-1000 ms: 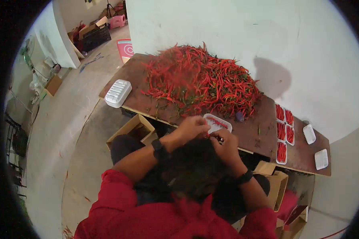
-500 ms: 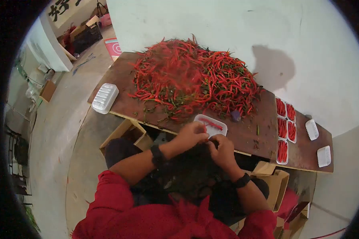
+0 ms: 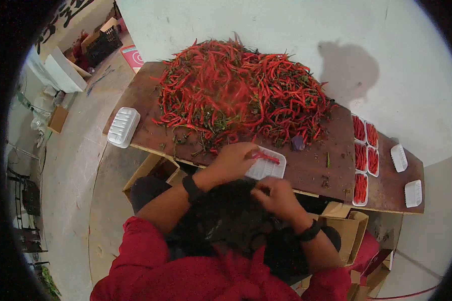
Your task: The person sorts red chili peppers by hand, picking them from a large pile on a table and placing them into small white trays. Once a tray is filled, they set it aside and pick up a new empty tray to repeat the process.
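My left hand (image 3: 231, 163) reaches over the front edge of the brown table (image 3: 316, 170) and pinches a red chili (image 3: 267, 158), which lies across a white foam tray (image 3: 271, 168). My right hand (image 3: 277, 196) hovers just below the tray at the table's edge. Its fingers are curled, and anything in them is hidden. Both wrists carry black bands. A big pile of red chilies (image 3: 241, 95) with green stems covers the table beyond the tray.
A stack of white trays (image 3: 123, 126) sits at the table's left corner. Trays filled with chilies (image 3: 364, 150) and two empty trays (image 3: 399, 158) lie at the right. A small purple object (image 3: 298, 143) rests by the pile. Cardboard boxes (image 3: 155, 168) stand under the table.
My two hands, joined on a chili before, have parted. The left hand went forward to the tray with the chili, and the right hand drew back toward my body.
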The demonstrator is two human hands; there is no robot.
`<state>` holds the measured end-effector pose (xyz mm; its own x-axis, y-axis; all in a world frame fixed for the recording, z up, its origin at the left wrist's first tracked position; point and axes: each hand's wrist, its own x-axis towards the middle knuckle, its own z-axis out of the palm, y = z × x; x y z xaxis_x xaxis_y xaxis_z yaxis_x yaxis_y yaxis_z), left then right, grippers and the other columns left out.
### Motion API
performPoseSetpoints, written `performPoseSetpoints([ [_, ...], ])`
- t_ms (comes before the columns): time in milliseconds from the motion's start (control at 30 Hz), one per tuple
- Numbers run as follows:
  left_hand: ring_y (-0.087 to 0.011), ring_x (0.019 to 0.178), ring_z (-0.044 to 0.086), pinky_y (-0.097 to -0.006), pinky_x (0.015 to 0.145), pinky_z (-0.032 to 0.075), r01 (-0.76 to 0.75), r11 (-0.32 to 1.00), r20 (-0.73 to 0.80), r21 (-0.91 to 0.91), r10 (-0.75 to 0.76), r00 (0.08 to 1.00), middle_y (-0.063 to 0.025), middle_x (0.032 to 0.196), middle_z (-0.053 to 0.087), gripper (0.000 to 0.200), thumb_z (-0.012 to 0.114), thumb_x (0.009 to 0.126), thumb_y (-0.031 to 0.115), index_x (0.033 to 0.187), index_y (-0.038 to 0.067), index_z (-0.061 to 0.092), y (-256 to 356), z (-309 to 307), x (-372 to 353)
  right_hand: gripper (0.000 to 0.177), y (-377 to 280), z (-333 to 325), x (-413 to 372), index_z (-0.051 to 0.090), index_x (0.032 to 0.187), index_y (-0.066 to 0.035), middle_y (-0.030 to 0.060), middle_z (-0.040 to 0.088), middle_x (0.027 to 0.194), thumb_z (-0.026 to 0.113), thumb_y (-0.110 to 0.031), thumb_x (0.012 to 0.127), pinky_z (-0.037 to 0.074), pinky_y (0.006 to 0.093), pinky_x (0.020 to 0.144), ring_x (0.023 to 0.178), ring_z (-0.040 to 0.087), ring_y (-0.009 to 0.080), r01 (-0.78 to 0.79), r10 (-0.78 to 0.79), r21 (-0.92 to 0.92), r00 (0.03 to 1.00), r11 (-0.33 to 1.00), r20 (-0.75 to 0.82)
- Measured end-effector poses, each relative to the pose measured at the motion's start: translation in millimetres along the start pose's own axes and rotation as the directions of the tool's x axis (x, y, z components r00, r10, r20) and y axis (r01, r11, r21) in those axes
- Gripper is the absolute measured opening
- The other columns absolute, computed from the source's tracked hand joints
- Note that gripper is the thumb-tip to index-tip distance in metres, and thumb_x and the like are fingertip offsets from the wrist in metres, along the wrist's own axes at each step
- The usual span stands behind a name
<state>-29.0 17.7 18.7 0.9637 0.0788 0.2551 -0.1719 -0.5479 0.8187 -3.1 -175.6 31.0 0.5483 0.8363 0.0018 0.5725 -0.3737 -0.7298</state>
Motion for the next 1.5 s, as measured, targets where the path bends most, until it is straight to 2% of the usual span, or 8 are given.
performPoseSetpoints([
  [33, -0.0292, 0.084, 0.061, -0.0379, 0.072, 0.048, 0.039, 0.997, 0.068, 0.062, -0.043, 0.997, -0.0132, 0.089, 0.062, 0.026, 0.060, 0.076, 0.009, 0.101, 0.005, 0.060, 4, -1, 1, 0.016, 4, -1, 3, 0.064, 0.081, 0.001, 0.0160, 0.063, 0.075, 0.067, -0.014, 0.075, 0.049, 0.0358, 0.064, 0.070, 0.062, 0.0293, -0.010, -0.010, -0.097, 0.979, 0.995, -0.203],
  [100, -0.0307, 0.084, 0.061, -0.0398, 0.072, 0.048, 0.074, 0.989, 0.136, 0.125, -0.091, 0.987, -0.0129, 0.089, 0.062, 0.026, 0.058, 0.075, 0.009, 0.100, 0.005, 0.061, 2, 2, 3, 0.015, 16, -8, 10, 0.064, 0.081, 0.000, 0.0160, 0.063, 0.077, 0.067, -0.013, 0.074, 0.049, 0.0363, 0.064, 0.070, 0.062, 0.0300, -0.044, 0.005, -0.113, 0.946, 0.993, -0.323],
  [133, -0.0315, 0.087, 0.060, -0.0411, 0.075, 0.047, -0.028, 0.981, 0.138, 0.190, 0.002, 0.990, -0.0125, 0.093, 0.061, 0.025, 0.060, 0.075, 0.010, 0.100, 0.006, 0.060, -4, 6, 4, 0.014, 21, -11, 13, 0.064, 0.082, -0.001, 0.0160, 0.063, 0.079, 0.067, -0.011, 0.073, 0.049, 0.0369, 0.063, 0.071, 0.062, 0.0307, -0.078, 0.015, -0.127, 0.898, 0.989, -0.440],
  [233, -0.0323, 0.088, 0.057, -0.0433, 0.075, 0.046, -0.197, 0.916, 0.180, 0.350, 0.141, 0.974, -0.0111, 0.094, 0.060, 0.022, 0.061, 0.076, 0.011, 0.097, 0.008, 0.060, -16, 12, 7, 0.013, 27, -18, 17, 0.064, 0.084, -0.003, 0.0149, 0.062, 0.079, 0.066, -0.009, 0.073, 0.049, 0.0370, 0.062, 0.070, 0.062, 0.0293, -0.141, 0.076, -0.111, 0.886, 0.984, -0.457],
  [333, -0.0312, 0.085, 0.055, -0.0438, 0.071, 0.044, -0.282, 0.835, 0.198, 0.472, 0.211, 0.957, -0.0095, 0.088, 0.058, 0.016, 0.059, 0.075, 0.011, 0.091, 0.010, 0.060, -20, 17, 11, 0.023, 36, -18, 17, 0.063, 0.096, -0.006, 0.0161, 0.061, 0.085, 0.064, -0.019, 0.076, 0.048, 0.0439, 0.070, 0.080, 0.060, 0.0347, -0.159, 0.099, -0.138, 0.926, 0.978, -0.366],
  [433, -0.0292, 0.083, 0.054, -0.0427, 0.069, 0.043, -0.325, 0.787, 0.189, 0.524, 0.265, 0.946, -0.0082, 0.083, 0.055, 0.014, 0.057, 0.073, 0.013, 0.087, 0.011, 0.060, -24, 21, 15, 0.012, 36, -15, 19, 0.064, 0.083, -0.005, 0.0138, 0.059, 0.081, 0.065, -0.011, 0.073, 0.048, 0.0401, 0.065, 0.074, 0.060, 0.0308, -0.195, 0.088, -0.248, 0.918, 0.949, -0.385],
  [567, -0.0269, 0.081, 0.054, -0.0407, 0.069, 0.042, -0.366, 0.732, 0.197, 0.574, 0.310, 0.930, -0.0061, 0.081, 0.054, 0.014, 0.058, 0.071, 0.014, 0.085, 0.012, 0.060, -29, 22, 17, 0.012, 30, -18, 21, 0.063, 0.084, -0.005, 0.0139, 0.059, 0.083, 0.064, -0.012, 0.074, 0.047, 0.0421, 0.067, 0.077, 0.059, 0.0329, -0.146, 0.038, -0.256, 0.923, 0.956, -0.382],
  [1500, -0.0272, 0.079, 0.054, -0.0408, 0.067, 0.039, -0.343, 0.795, 0.107, 0.500, 0.336, 0.936, -0.0068, 0.078, 0.052, 0.009, 0.057, 0.069, 0.012, 0.077, 0.010, 0.059, -37, 19, 19, 0.025, 29, -3, 31, 0.063, 0.097, -0.009, 0.0144, 0.059, 0.090, 0.062, -0.012, 0.072, 0.049, 0.0440, 0.074, 0.085, 0.059, 0.0351, -0.161, 0.087, -0.359, 0.973, 0.919, -0.214],
])
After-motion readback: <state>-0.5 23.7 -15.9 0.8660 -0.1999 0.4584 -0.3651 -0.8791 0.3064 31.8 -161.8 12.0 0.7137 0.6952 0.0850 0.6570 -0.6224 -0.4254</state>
